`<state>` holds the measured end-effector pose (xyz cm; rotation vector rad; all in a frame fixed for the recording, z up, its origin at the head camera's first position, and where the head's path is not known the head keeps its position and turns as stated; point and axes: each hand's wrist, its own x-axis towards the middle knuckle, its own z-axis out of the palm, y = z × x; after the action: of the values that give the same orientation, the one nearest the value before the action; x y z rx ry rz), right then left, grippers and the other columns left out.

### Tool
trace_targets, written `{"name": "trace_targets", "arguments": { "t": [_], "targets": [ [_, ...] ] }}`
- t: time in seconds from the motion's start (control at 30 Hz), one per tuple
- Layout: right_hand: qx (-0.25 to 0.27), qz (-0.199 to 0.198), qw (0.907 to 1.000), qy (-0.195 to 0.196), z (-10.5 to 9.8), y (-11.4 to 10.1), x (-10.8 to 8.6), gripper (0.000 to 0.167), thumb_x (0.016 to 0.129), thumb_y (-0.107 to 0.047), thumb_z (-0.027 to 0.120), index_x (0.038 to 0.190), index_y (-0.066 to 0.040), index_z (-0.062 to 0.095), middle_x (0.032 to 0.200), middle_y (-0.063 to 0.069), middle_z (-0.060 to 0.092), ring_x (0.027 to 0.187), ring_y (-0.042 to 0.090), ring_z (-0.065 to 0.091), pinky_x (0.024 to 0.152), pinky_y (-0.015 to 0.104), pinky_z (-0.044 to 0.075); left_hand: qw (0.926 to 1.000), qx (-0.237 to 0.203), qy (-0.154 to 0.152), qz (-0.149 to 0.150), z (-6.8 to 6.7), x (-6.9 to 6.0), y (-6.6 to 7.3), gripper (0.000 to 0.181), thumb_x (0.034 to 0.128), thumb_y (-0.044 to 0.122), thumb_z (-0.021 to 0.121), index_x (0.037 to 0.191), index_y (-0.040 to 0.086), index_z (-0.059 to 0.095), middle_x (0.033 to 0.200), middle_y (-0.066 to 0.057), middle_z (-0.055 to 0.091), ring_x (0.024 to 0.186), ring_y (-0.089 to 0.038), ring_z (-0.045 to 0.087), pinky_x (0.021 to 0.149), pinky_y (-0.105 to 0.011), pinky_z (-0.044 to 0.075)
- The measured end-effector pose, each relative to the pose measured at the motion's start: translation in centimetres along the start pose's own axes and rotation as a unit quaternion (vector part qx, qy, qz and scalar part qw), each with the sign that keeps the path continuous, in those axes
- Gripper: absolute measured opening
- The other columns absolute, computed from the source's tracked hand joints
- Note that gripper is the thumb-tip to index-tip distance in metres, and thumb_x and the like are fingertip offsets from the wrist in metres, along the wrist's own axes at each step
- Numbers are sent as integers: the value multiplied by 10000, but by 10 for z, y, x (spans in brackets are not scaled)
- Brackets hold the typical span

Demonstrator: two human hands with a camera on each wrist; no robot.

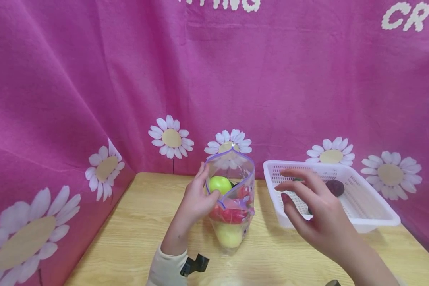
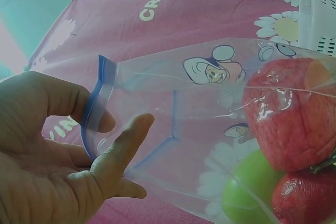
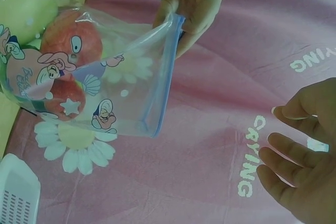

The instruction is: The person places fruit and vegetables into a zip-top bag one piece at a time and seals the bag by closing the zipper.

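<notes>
A clear zip bag with a purple-blue rim stands on the table, its mouth gaping. Inside are a bright green fruit, red ones and a pale yellow-green one at the bottom. My left hand grips the bag's rim on its left side; in the left wrist view the thumb and fingers of that hand lie on both sides of the blue strip. My right hand, fingers loosely bent and apart, hovers over the left part of the white basket, holding nothing.
A dark round item lies in the basket, with a green bit and another dark piece partly hidden by the right hand. Behind the wooden table hangs a pink cloth with white daisies; it also runs down the left side.
</notes>
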<state>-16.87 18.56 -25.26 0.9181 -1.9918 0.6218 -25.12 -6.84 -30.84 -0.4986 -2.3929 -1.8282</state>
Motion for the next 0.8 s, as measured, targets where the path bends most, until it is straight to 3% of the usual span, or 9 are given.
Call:
{"name": "trace_targets", "arguments": {
  "t": [0.3, 0.5, 0.57, 0.67, 0.8],
  "targets": [
    [-85, 152, 9998, 12, 0, 1, -6, 355, 1030, -338, 475, 1003, -87, 724, 1212, 121, 654, 1080, 173, 582, 803, 121, 406, 9999, 52, 22, 122, 1, 0, -5, 804, 833, -29, 592, 1568, -48, 265, 1693, -135, 88, 470, -101, 277, 436, -181, 322],
    [-119, 233, 9996, -44, 0, 12, -8, 203, 938, -180, 569, 1029, -91, 727, 1225, 97, 659, 1064, 168, 602, 818, 122, 411, 10000, 23, 28, 40, 0, -1, -6, 809, 842, -30, 596, 1576, -30, 256, 1698, -107, 77, 470, -103, 298, 438, -180, 340],
    [-217, 376, 9990, -139, -1, 25, -9, 194, 881, -89, 623, 1047, -88, 723, 1236, 94, 657, 1037, 186, 624, 835, 92, 412, 10000, -8, 24, 64, -1, -1, -6, 806, 843, -30, 595, 1575, -34, 257, 1698, -109, 76, 469, -102, 297, 437, -180, 339],
    [-408, 700, 9960, -365, -1, 61, -13, 281, 817, 15, 686, 1090, -51, 705, 1209, 117, 654, 1056, 262, 629, 959, 62, 362, 10000, -46, 39, 67, -1, -2, -6, 797, 848, -33, 592, 1572, -41, 259, 1698, -113, 77, 478, -100, 275, 439, -183, 331],
    [-694, 1473, 9815, -1007, 2, 124, -30, 303, 827, 42, 692, 1128, 20, 665, 1136, 223, 642, 1067, 408, 608, 1001, 377, 485, 10000, -59, 68, 43, -2, -1, -6, 794, 849, -39, 591, 1571, -42, 260, 1698, -114, 81, 483, -103, 266, 442, -185, 325]
  ]
}}
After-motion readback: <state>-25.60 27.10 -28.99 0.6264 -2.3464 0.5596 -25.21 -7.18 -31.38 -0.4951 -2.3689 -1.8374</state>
